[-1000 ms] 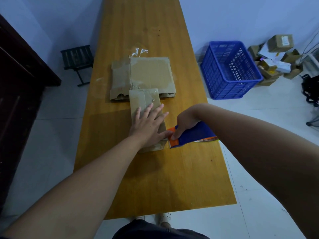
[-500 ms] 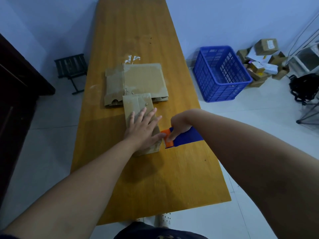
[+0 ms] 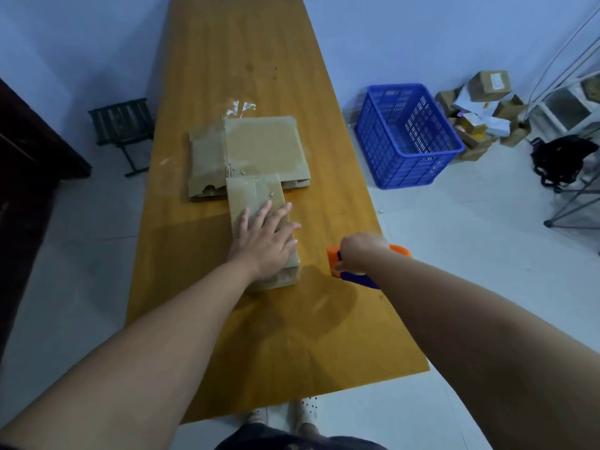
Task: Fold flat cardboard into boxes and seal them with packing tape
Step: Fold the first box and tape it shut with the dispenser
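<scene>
A small folded cardboard box [image 3: 255,196] lies lengthwise on the wooden table [image 3: 292,336]. My left hand [image 3: 264,241] rests flat on its near half with fingers spread. My right hand [image 3: 357,253] grips an orange and blue tape dispenser [image 3: 334,258] a little to the right of the box, over the table near its right edge. A stack of flat cardboard [image 3: 259,147] lies just beyond the box, touching its far end.
Scraps of clear tape [image 3: 242,107] lie behind the stack. A blue plastic crate [image 3: 409,134] stands on the floor to the right, with a pile of small boxes [image 3: 483,112] behind it. A dark stool [image 3: 121,125] stands to the left of the table.
My right hand has pulled the tape dispenser away from the box's right side toward the table's right edge. My left hand stays flat on the box.
</scene>
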Demonstrator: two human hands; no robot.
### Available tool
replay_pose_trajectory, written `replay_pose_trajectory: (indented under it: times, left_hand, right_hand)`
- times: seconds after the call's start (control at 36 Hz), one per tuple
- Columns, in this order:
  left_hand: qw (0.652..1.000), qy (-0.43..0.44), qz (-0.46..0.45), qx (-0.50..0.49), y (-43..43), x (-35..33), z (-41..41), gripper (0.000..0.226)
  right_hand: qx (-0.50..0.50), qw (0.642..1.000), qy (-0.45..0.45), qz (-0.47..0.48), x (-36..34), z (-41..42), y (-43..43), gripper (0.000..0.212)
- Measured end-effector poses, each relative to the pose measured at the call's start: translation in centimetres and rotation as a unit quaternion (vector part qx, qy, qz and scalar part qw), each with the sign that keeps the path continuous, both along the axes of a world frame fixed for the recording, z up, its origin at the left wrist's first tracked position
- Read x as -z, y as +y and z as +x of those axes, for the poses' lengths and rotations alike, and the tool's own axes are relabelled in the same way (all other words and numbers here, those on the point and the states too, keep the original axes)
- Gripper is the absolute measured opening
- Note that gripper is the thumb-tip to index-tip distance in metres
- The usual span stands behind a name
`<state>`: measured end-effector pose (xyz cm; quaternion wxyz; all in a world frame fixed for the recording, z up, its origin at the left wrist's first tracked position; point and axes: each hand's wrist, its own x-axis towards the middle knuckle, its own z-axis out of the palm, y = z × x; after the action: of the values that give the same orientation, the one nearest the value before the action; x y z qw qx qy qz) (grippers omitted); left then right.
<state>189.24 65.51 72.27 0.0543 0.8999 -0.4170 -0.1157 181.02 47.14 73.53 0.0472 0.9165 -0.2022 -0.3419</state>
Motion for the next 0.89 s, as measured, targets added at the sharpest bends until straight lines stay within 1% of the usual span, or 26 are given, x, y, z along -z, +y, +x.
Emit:
replay_pose_trajectory:
  times: [0.06, 0.11, 0.17, 0.25, 0.33, 0.53, 0.67, 0.89]
  left_hand:
    - [1.000, -0.005, -0.001, 0.000, 0.1, 0.1, -0.2, 0.045]
    - [1.000, -0.009, -0.004, -0.001, 0.2, 0.0, -0.1, 0.045]
    - [1.000, -0.009, -0.010, 0.002, 0.2, -0.1, -0.2, 0.043]
    - [1.000, -0.011, -0.015, 0.006, 0.2, -0.2, -0.2, 0.042]
    - [1.000, -0.010, -0.022, 0.004, 0.3, 0.1, -0.1, 0.042]
    - [1.000, -0.012, -0.025, 0.002, 0.2, 0.2, -0.1, 0.041]
    - [0.999, -0.020, -0.027, 0.000, 0.2, 0.3, -0.1, 0.041]
    - [0.999, -0.029, -0.031, 0.000, 0.2, 0.7, 0.0, 0.042]
  right_hand:
    - [0.025, 0.999, -0.047, 0.005, 0.5, 0.2, 0.3, 0.043]
    - [0.056, 0.992, -0.107, 0.020, 1.2, 0.2, 0.6, 0.053]
    - [0.053, 0.987, -0.152, 0.020, 1.9, -0.3, 0.8, 0.059]
    - [0.034, 0.980, -0.193, 0.017, 3.3, -1.0, 1.0, 0.062]
    - [0.023, 0.979, -0.200, 0.026, 4.4, -1.3, 1.3, 0.062]
    - [0.023, 0.977, -0.207, 0.046, 5.7, -0.9, 2.0, 0.040]
    - [0.064, 0.969, -0.222, 0.084, 6.3, -0.8, 2.0, 0.048]
    - [0.078, 0.968, -0.211, 0.108, 6.0, -0.5, 1.3, 0.065]
